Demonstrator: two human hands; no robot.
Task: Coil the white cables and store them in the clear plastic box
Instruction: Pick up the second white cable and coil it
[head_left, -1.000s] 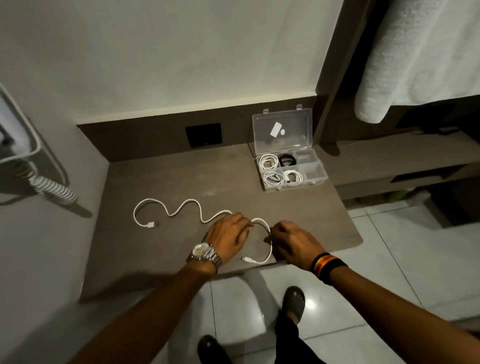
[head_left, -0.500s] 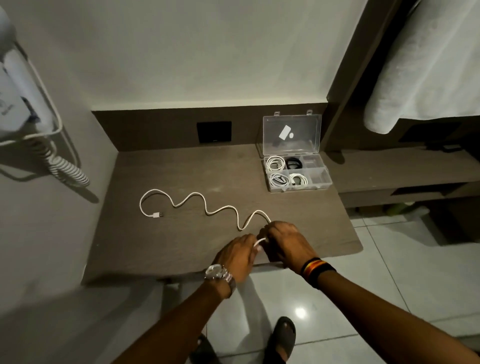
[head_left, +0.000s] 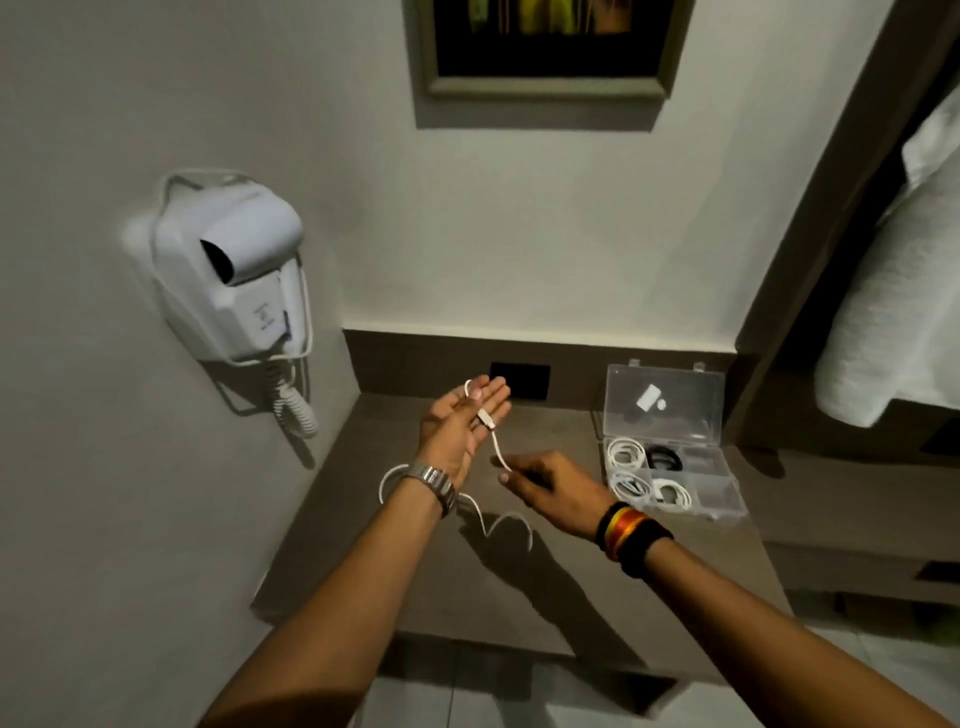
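From my head camera, my left hand (head_left: 464, 423) is raised above the surface (head_left: 561, 582) with the palm up and fingers spread flat, serving as a form to wind on. The cable (head_left: 496, 441) lies across that palm, its plug end resting near my fingers and a small loop showing over the fingertips, so the end stays put while I wrap. My right hand (head_left: 545, 480) pinches the cable just below the left palm, ready, I judge, to lead the next turn around. The rest of the cable hangs behind my left wrist and trails in loose curves onto the surface, where it can feed freely. The box (head_left: 670, 452) sits open at the back right, lid propped upright, so I can drop the coil in one-handed. Coiled cables already fill several compartments; the near right ones look free.
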